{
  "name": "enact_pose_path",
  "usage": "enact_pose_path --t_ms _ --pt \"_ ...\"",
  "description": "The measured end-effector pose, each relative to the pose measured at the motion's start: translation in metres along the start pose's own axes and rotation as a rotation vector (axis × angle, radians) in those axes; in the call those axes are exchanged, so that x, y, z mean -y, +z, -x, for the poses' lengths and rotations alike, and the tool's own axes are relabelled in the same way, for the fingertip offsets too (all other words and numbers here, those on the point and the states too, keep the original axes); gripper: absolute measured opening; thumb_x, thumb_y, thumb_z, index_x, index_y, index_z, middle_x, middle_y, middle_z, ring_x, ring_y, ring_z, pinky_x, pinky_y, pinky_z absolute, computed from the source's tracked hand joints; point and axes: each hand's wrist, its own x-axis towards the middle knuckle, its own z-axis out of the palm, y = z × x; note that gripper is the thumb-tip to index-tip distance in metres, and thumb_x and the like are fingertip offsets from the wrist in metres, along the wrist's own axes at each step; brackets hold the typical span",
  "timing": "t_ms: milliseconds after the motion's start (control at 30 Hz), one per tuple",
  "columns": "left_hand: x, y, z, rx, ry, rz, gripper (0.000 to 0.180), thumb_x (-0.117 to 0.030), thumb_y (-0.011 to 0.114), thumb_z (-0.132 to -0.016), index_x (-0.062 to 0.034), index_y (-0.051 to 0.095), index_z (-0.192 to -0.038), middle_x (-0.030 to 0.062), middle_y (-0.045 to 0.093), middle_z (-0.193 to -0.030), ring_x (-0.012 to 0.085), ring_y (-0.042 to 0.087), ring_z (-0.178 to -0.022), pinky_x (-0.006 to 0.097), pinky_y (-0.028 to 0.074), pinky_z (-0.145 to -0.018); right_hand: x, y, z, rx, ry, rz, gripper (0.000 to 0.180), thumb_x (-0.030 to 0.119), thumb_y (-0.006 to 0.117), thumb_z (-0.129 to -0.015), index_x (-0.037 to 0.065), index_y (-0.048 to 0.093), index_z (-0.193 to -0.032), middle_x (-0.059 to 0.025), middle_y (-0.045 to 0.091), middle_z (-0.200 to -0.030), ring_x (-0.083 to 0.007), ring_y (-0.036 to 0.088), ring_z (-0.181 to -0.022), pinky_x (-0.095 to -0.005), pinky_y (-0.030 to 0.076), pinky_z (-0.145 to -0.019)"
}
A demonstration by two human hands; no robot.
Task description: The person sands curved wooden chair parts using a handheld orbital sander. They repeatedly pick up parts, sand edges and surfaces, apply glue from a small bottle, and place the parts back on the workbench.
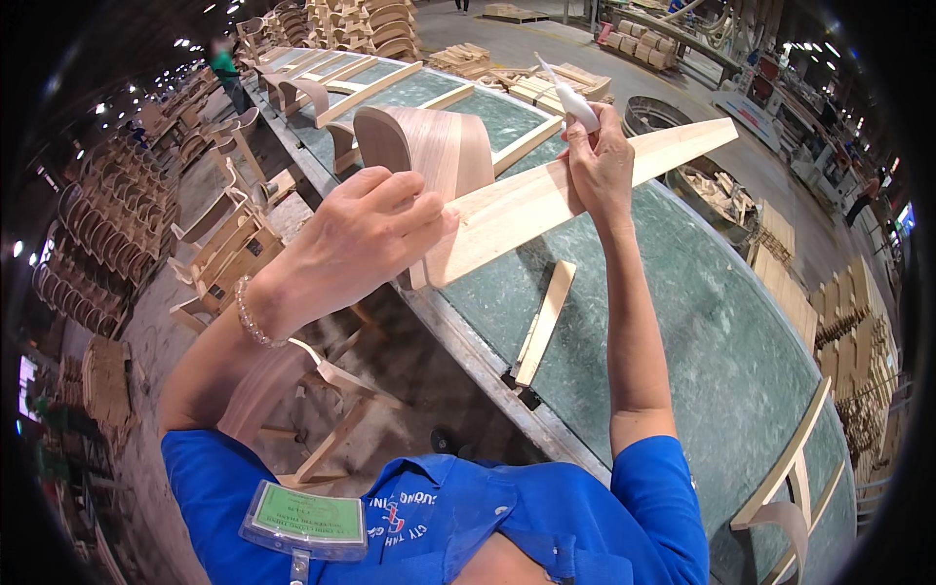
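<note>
Board: a long pale wooden board [546,200] is held up above the green-topped workbench [702,331], slanting from lower left to upper right.
Left hand [366,234]: closed around the board's near end.
Right hand [597,161]: fingers wrapped around a white glue bottle [568,97], resting on the board's middle.
Progress: no glue visible on the board; judged early.
Room: a small wooden stick [544,324] lies below near the bench edge; a curved plywood piece [429,146] stands close behind.

Both arms are up in front. Left hand [366,234] is palm-down, fingers curled in a grip, bracelet on the wrist. Right hand [597,161] is raised higher, fingers pinched shut.
</note>
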Motion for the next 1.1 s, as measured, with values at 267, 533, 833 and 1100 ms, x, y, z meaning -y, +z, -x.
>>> enact_pose_path --t_ms 267,533,833,1100 --pt "-0.017 0.007 0.005 -0.057 -0.109 -0.059 0.045 -0.01 0.068 -0.074 -0.0254 0.064 -0.116 -0.0009 0.054 -0.101 0.0165 0.056 -0.108 0.048 0.035 -0.112 -0.005 -0.007 0.004 -0.039 -0.053 0.01 0.021 0.013 0.056 -0.096 -0.001 0.055 -0.112 -0.0107 0.067 -0.08 -0.0131 0.066 -0.062 -0.0274 0.052 -0.057" --pt "-0.029 0.01 0.008 -0.04 -0.148 -0.067 0.055 -0.005 0.069 -0.072 -0.0321 0.063 -0.119 -0.002 0.051 -0.099 0.0143 0.051 -0.115 0.051 0.022 -0.119 -0.005 -0.017 0.01 -0.069 0.001 -0.032 0.016 0.014 0.061 -0.093 0.001 0.058 -0.102 -0.0151 0.065 -0.072 -0.0235 0.065 -0.062 -0.036 0.049 -0.059" --pt "0.033 0.069 0.005 -0.389 -0.999 0.866 0.075 -0.022 0.074 -0.079 -0.0102 0.038 -0.144 0.0121 0.054 -0.125 0.0238 0.053 -0.121 0.039 0.033 -0.109 -0.006 -0.022 0.018 -0.071 -0.012 -0.153 0.022 0.018 0.053 -0.1 0.001 0.05 -0.114 -0.0095 0.066 -0.082 -0.0123 0.064 -0.061 -0.0268 0.051 -0.055" --pt "0.043 0.123 -0.057 -0.744 -1.477 1.508 0.095 -0.012 0.068 -0.074 -0.0056 0.011 -0.15 0.0104 0.052 -0.104 0.017 0.058 -0.084 0.032 0.05 -0.068 0.003 -0.034 0.054 -0.099 -0.026 -0.391 0.023 0.019 0.051 -0.1 0.0 0.045 -0.111 -0.0123 0.069 -0.088 -0.0151 0.064 -0.07 -0.0258 0.051 -0.062"
